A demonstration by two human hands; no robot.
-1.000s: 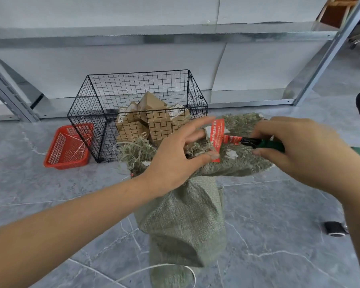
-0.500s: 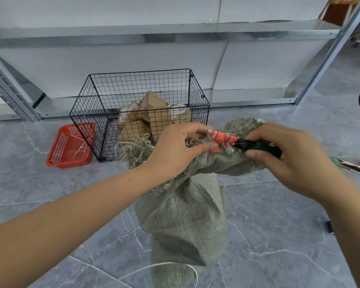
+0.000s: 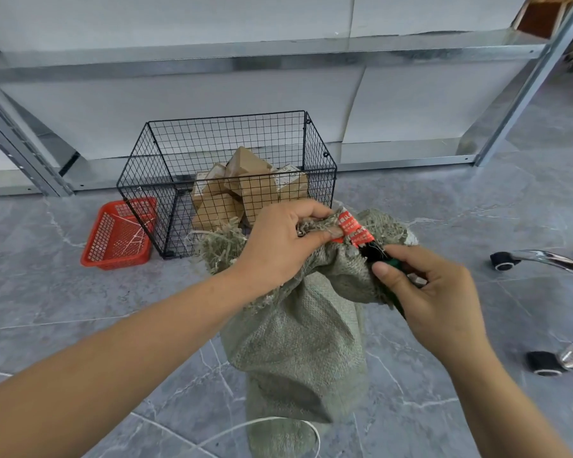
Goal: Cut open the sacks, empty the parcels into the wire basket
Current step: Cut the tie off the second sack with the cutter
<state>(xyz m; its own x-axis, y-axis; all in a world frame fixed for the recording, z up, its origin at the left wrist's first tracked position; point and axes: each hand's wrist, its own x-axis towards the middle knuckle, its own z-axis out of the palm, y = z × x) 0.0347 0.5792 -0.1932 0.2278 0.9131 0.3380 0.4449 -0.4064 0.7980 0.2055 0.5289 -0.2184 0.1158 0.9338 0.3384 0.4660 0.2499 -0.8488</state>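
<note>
The sack (image 3: 298,342) is gripped at its bunched neck by the left hand (image 3: 278,246), frame centre, presumably to tension the red tag (image 3: 354,229). A green-handled cutter (image 3: 382,259) is clasped by the right hand (image 3: 434,299) just beside it.

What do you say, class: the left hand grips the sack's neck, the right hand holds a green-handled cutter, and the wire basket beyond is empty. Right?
Wrong in one point: the basket is not empty; brown parcels lie in it, as the head view shows. The left hand does grip the sack at its neck and the right hand holds the cutter.
</note>
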